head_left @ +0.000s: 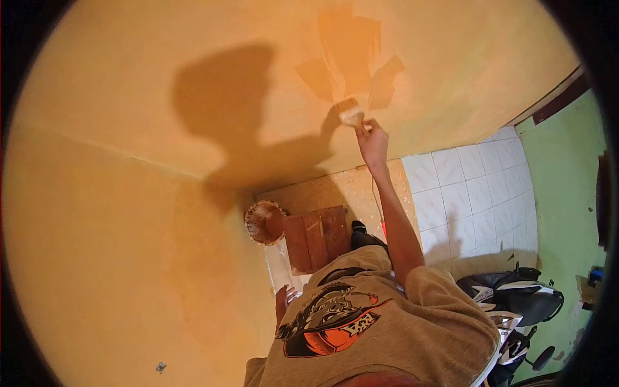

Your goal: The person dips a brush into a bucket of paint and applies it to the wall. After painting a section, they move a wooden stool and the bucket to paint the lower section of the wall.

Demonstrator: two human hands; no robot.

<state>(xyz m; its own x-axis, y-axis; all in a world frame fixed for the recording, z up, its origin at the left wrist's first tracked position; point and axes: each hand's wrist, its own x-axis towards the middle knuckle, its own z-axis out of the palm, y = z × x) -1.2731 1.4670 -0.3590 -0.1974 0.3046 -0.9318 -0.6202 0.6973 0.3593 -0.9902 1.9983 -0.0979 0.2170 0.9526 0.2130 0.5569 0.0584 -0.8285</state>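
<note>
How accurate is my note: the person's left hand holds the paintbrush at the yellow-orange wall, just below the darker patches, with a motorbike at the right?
One thing is wrong: the head view shows the right hand holding the paintbrush, while the left hand is low, away from it. The yellow-orange wall, darker patches and motorbike are as you say.

The broad painted plaster wall (97,277) is yellow-orange, its brushed patches (351,48) a deeper orange. The flat paintbrush (350,113) is pale cream with brownish-orange bristles. The brown cloth T-shirt (412,329) bears a black, orange and white print. Square white floor tiles (477,187) carry faint grey marbling; the far wall (567,161) is light green.
</note>
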